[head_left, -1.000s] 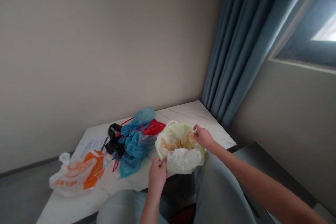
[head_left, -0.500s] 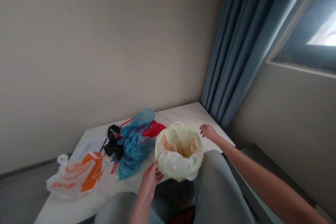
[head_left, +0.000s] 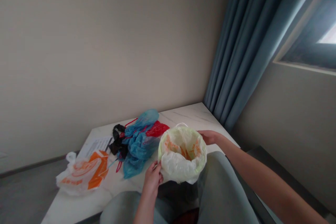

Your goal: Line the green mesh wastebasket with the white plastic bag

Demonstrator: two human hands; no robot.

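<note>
I've got the bin bag [head_left: 182,155] at the table's [head_left: 189,113] near edge, above my knees. Left hand [head_left: 152,179] pinches its lower left rim; right hand [head_left: 209,136] grips the far right rim. Blue bags [head_left: 139,143] and an orange-white bag [head_left: 84,173] lie to the left.

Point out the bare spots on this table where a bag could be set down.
Bare marble table lies at the far corner, between the lined bin and the curtain, and along the near left edge below the orange-and-white bag. The middle is crowded by the blue bags and papers.
</note>
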